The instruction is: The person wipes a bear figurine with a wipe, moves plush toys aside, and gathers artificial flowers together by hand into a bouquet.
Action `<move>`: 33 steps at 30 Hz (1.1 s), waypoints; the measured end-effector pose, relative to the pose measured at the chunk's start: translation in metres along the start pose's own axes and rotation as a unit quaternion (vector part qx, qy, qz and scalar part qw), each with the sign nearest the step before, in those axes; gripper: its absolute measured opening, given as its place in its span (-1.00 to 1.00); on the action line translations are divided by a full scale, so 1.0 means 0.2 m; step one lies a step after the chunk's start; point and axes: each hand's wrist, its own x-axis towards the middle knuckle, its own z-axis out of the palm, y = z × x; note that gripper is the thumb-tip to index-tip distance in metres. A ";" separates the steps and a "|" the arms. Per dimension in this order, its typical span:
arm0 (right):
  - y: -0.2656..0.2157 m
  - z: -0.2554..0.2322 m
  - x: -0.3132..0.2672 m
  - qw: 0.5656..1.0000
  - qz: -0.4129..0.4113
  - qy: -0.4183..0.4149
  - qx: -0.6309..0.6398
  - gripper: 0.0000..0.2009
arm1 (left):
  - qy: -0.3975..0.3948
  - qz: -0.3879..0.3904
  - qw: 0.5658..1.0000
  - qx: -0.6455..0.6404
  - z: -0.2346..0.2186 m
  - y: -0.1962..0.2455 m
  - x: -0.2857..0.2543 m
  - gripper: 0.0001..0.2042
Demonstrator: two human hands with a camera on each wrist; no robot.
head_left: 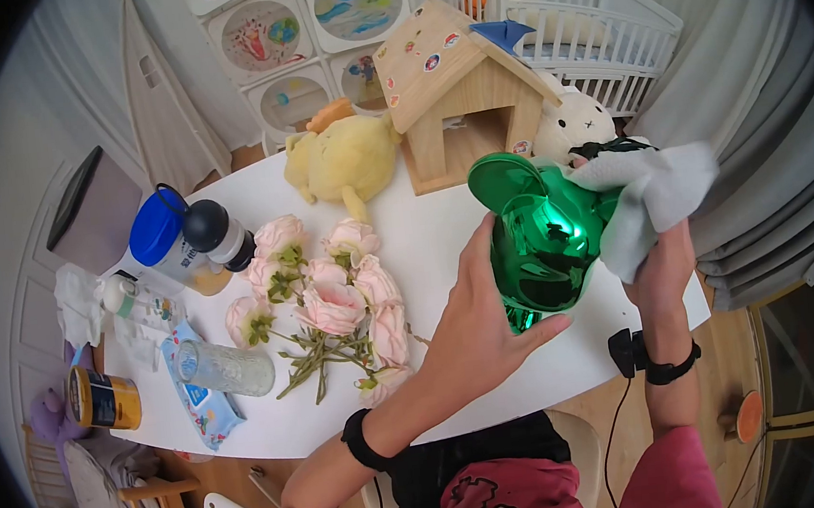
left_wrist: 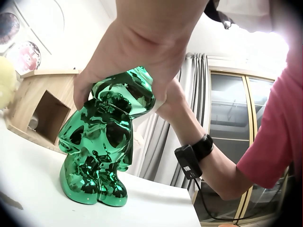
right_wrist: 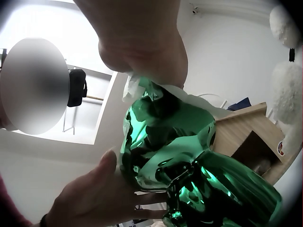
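A shiny metallic-green figurine with round ears [head_left: 544, 251] stands on the white table in front of the person. My left hand [head_left: 477, 321] grips its head from the left side, thumb toward the front. In the left wrist view the figurine's body and feet [left_wrist: 97, 189] show below that hand, feet on the tabletop. My right hand [head_left: 663, 268] holds a white wipe [head_left: 651, 193] against the figurine's right side, by the ear; the cloth hides most of its fingers. From the right wrist, the green surface [right_wrist: 165, 146] fills the middle, with the left hand [right_wrist: 94, 198] beside it.
A wooden toy house [head_left: 455, 93], a yellow plush [head_left: 349, 162] and a white plush [head_left: 573, 125] stand behind. Left lie pink roses [head_left: 332, 305], a glass vase [head_left: 227, 369] and a wipes pack [head_left: 200, 396]. Beyond are a blue-lidded tub [head_left: 158, 229] and a yellow can [head_left: 104, 399].
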 end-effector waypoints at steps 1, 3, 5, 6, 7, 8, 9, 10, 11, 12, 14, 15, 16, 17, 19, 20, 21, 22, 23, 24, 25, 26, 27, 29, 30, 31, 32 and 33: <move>0.01 0.00 -0.03 1.000 0.000 0.001 0.000 -0.57 | -0.001 0.000 1.000 0.000 0.00 0.00 0.00 0.10; 0.01 -0.01 -0.07 0.998 -0.030 0.040 0.023 -0.46 | -0.015 0.021 0.999 -0.048 0.02 -0.02 0.01 0.08; -0.04 0.04 -0.06 0.998 -0.030 -0.036 0.047 -0.40 | -0.012 0.021 0.998 -0.057 0.05 -0.03 0.02 0.09; -0.06 0.07 -0.05 0.991 -0.029 -0.113 0.072 -0.35 | -0.007 0.021 0.998 -0.065 0.06 -0.03 0.02 0.11; -0.08 0.09 -0.03 0.991 -0.030 -0.113 0.072 -0.35 | -0.008 0.022 0.998 -0.065 0.06 -0.03 0.02 0.11; -0.09 0.10 -0.01 0.979 0.022 -0.139 0.146 -0.32 | -0.013 0.013 0.997 -0.076 0.06 -0.03 0.02 0.11; -0.09 0.11 0.00 0.959 0.073 -0.163 0.218 -0.30 | -0.018 0.004 0.996 -0.087 0.05 -0.03 0.03 0.12; -0.09 0.11 0.01 0.959 0.073 -0.163 0.219 -0.30 | -0.018 0.004 0.996 -0.086 0.06 -0.04 0.02 0.12; -0.09 0.10 0.03 0.965 0.108 -0.153 0.181 -0.32 | -0.018 0.007 0.997 -0.080 0.06 -0.04 0.02 0.15; -0.10 0.09 0.04 0.969 0.143 -0.142 0.143 -0.34 | -0.018 0.010 0.997 -0.073 0.06 -0.05 0.02 0.18; -0.12 0.05 0.11 0.970 0.115 -0.213 0.017 -0.36 | -0.016 0.016 0.997 -0.079 0.05 -0.06 0.02 0.17; -0.14 0.04 0.14 0.951 0.084 -0.277 -0.112 -0.38 | -0.016 0.023 0.996 -0.086 0.05 -0.06 0.02 0.16; -0.19 0.08 0.16 0.942 0.092 -0.299 -0.118 -0.50 | -0.016 0.022 0.996 -0.087 0.06 -0.07 0.02 0.16; -0.19 0.09 0.18 0.942 0.092 -0.300 -0.118 -0.50 | -0.020 0.030 0.994 -0.104 0.06 -0.08 0.02 0.18; -0.17 0.11 0.20 0.928 0.175 -0.291 -0.151 -0.57 | -0.023 0.038 0.992 -0.121 0.07 -0.09 0.02 0.19; -0.13 0.10 0.20 0.945 0.201 -0.245 -0.085 -0.60 | -0.012 0.045 0.993 -0.109 0.07 -0.10 0.02 0.19; -0.07 0.07 0.20 0.944 0.201 -0.246 -0.085 -0.60 | -0.002 0.052 0.994 -0.097 0.08 -0.10 0.02 0.19; 0.00 0.01 0.21 0.954 0.175 -0.227 -0.091 -0.60 | -0.001 0.051 0.994 -0.097 0.08 -0.10 0.02 0.19; 0.06 -0.03 0.21 0.962 0.150 -0.208 -0.096 -0.61 | 0.000 0.044 0.993 -0.107 0.09 -0.10 0.02 0.19; 0.10 -0.06 0.21 0.966 0.111 -0.201 -0.118 -0.61 | 0.001 0.036 0.993 -0.116 0.10 -0.10 0.02 0.18; 0.10 -0.05 0.20 0.966 0.112 -0.201 -0.118 -0.61 | 0.001 0.036 0.993 -0.117 0.10 -0.11 0.02 0.18; 0.11 -0.05 0.19 0.956 0.200 -0.198 0.079 -0.60 | -0.007 -0.007 0.991 -0.133 0.11 -0.13 0.01 0.11; 0.12 -0.04 0.17 0.902 0.280 -0.186 0.272 -0.59 | -0.016 -0.050 0.987 -0.150 0.12 -0.15 0.01 0.04; 0.20 -0.05 0.12 0.849 0.300 -0.223 0.374 -0.54 | -0.023 -0.024 0.992 -0.123 0.13 -0.21 0.01 -0.04; 0.23 -0.05 0.09 0.831 0.335 -0.214 0.389 -0.47 | -0.029 0.001 0.995 -0.096 0.14 -0.23 0.01 -0.11; 0.26 -0.07 0.05 0.831 0.335 -0.214 0.389 -0.47 | -0.030 0.001 0.995 -0.096 0.14 -0.25 0.00 -0.11; 0.28 -0.08 0.02 0.825 0.338 -0.217 0.398 -0.43 | -0.037 0.007 0.997 -0.074 0.14 -0.26 0.00 -0.16; 0.30 -0.10 -0.01 0.818 0.342 -0.220 0.407 -0.39 | -0.044 0.012 0.998 -0.051 0.14 -0.26 0.00 -0.22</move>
